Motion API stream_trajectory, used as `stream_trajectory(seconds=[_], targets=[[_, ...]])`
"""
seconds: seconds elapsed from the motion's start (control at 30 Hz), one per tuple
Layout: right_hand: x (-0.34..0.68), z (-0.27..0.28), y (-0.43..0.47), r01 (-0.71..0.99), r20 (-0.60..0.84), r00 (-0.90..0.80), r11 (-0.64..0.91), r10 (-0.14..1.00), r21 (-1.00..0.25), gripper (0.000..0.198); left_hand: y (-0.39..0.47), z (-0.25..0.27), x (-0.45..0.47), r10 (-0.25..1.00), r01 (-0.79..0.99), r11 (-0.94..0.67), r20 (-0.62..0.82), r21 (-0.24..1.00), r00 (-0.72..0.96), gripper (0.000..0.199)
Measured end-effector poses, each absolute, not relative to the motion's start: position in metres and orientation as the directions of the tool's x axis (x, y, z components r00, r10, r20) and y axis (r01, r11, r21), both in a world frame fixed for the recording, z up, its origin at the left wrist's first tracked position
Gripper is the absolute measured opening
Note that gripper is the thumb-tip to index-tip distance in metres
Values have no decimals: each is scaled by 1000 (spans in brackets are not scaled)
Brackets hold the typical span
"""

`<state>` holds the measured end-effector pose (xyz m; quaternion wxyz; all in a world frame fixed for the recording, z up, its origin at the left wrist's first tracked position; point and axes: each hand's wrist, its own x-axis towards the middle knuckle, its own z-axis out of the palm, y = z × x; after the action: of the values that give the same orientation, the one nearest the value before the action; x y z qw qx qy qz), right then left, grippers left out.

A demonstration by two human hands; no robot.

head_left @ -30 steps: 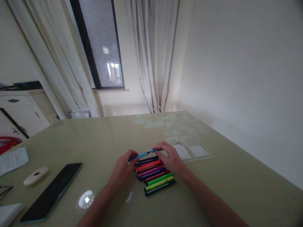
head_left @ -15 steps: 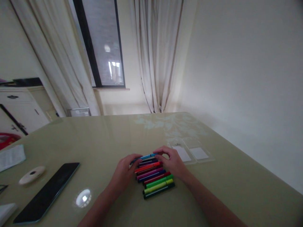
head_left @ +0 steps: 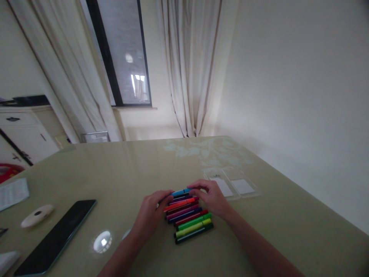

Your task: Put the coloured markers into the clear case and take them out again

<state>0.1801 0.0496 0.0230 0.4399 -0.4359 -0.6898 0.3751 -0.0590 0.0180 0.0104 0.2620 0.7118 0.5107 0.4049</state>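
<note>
A light blue marker (head_left: 180,192) lies at the far end of a row of colored markers. My left hand (head_left: 155,206) pinches its left end, and my right hand (head_left: 208,194) pinches its right end. Nearer to me come dark markers partly hidden by the fingers, then an orange marker (head_left: 179,204) and several purple, blue and red ones. A green marker (head_left: 194,221), a yellow-green marker (head_left: 193,227) and a dark green marker (head_left: 193,234) form the near end of the row.
A clear plastic case (head_left: 235,194) with white inserts lies open beyond my right hand. On the left are a black tablet (head_left: 54,238), a white oval object (head_left: 37,216) and a paper sheet (head_left: 14,193). A shiny round spot (head_left: 102,241) shows on the table (head_left: 129,165).
Both hands keep hold of the light blue marker, which has shifted very slightly toward me. The view has moved a little; the other markers look the same.
</note>
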Motion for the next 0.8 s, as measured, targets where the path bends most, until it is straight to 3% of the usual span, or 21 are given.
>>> stream_trajectory(seconds=[0.5, 0.8], targets=[[181, 23, 49, 275, 275, -254, 342, 927, -899, 14, 18, 9, -60, 921, 532, -386, 347, 754, 177, 28], [179, 24, 47, 312, 349, -344, 456, 872, -834, 12, 16, 4, -54, 929, 538, -370, 305, 758, 209, 30]])
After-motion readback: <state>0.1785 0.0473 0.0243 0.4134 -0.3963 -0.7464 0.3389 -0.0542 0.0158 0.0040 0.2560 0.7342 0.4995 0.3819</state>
